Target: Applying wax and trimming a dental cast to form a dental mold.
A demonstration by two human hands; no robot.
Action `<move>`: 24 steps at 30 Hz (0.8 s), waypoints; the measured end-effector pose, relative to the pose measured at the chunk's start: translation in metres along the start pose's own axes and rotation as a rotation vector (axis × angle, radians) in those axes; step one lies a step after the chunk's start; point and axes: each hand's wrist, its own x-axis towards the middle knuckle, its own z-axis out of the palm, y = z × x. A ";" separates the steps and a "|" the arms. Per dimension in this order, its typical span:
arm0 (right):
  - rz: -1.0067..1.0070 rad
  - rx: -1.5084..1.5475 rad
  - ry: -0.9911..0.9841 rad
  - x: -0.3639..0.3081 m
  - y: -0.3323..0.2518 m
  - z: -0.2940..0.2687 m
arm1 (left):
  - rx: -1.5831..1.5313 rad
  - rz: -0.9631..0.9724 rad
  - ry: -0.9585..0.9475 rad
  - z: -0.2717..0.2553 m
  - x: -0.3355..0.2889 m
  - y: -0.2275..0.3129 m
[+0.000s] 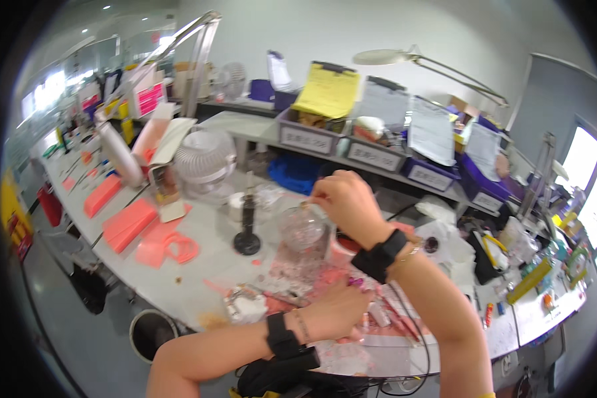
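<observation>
My right hand [351, 202] reaches over the bench with its fingers pinched at the small top of a round clear glass spirit lamp [302, 230]. Lower down, my left hand [335, 310] is curled palm-down above the pink-stained work area; what its fingers hold is hidden. A small purple thing [356, 282] shows just beyond its knuckles. Beside that hand lies a white dental cast [245, 304], and a slim tool [282, 298] rests between the two. A black stand with an upright rod [247, 232] is left of the lamp.
Pink wax sheets [129, 224] and a pink wax ring [180, 247] lie on the left of the bench. A white fan [205, 159] stands behind them. Bins with clipboards [312, 129] line the shelf at the back. A dark cable [426, 331] runs down the bench's front.
</observation>
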 end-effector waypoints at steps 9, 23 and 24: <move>0.783 0.849 -0.225 -0.015 0.004 -0.035 | -0.138 -0.151 0.104 -0.032 -0.007 0.032; 1.304 1.858 -0.151 -0.031 0.006 -0.039 | -1.634 -0.342 0.600 -0.030 -0.109 0.056; 1.304 1.860 -0.152 -0.031 0.006 -0.038 | -1.637 -0.412 0.624 -0.022 -0.112 0.052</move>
